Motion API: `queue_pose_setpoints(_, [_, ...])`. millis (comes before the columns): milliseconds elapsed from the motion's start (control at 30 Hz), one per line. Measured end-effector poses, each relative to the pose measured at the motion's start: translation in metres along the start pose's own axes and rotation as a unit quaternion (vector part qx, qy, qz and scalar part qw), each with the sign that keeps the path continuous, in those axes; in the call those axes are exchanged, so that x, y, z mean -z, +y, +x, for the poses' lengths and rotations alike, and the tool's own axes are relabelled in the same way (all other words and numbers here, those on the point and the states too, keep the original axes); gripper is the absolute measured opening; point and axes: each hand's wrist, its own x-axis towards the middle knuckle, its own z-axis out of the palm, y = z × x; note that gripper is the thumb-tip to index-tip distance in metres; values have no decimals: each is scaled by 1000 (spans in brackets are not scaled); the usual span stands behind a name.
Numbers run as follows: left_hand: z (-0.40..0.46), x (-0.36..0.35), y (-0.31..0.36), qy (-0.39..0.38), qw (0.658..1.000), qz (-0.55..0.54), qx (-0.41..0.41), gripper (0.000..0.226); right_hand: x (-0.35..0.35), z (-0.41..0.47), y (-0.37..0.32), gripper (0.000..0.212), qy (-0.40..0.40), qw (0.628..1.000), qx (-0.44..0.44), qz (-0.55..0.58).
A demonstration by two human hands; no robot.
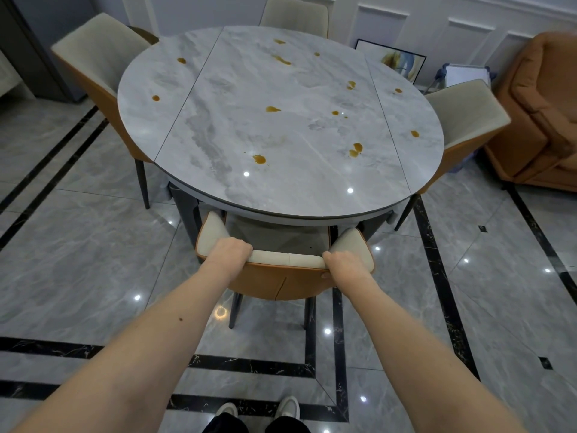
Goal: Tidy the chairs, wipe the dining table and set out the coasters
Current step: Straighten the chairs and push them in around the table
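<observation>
Grey marble-look tile floor with black inlay strips, white panelled wall at far side. Round grey marble-pattern dining table in centre, two seam lines across the top, amber spill spots scattered over it, mostly centre and right. No coasters or cloth in view.

Left to right:
- Far-left chair: cream front, orange shell, dark legs, angled toward the table, seat partly under the edge.
- Far chair: only the cream backrest shows behind the far rim.
- Near chair: directly in front of the person, seat under the near table edge, backrest facing the camera.
- Right chair: cream backrest, orange shell, tucked against the right rim.
- Framed picture leaning on the far wall, orange sofa at far right.

Hands: both arms extended forward, roughly straight, bare forearms, palms down.
- left hand: clamped over the top edge of the near chair backrest, left of centre, fingers curled over the far side and hidden.
- right hand: clamped on the same top edge, right of centre, thumb on the orange rear face, fingers wrapped over the cream top.

The hands sit well apart, with bare cream rail between them. Pale shoes and dark trouser legs at the bottom edge.
</observation>
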Motion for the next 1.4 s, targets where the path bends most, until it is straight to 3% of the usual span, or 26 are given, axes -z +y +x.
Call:
queue_pose_setpoints(467, [-3, 4, 4, -15, 1000, -20, 10, 29, -2, -6, -3, 33, 22, 999, -23, 8])
queue_pose_setpoints(833, [-10, 25, 1, -33, 994, -69, -82, 45, 5, -31, -3, 31, 68, 996, -50, 33])
queue_pose_setpoints(1000, [-2, 49, 34, -1, 983, -114, -143, 52, 7, -47, 13, 27, 92, 993, -64, 48])
queue_pose_setpoints(1100, [8, 68, 62, 4, 979, -103, -176, 45, 7, -55, 34, 39, 107, 990, -82, 50])
queue_pose_setpoints(1400, [64, 137, 173, 14, 974, -81, -210, 32, -1, -90, 156, 44, 127, 980, -120, 91])
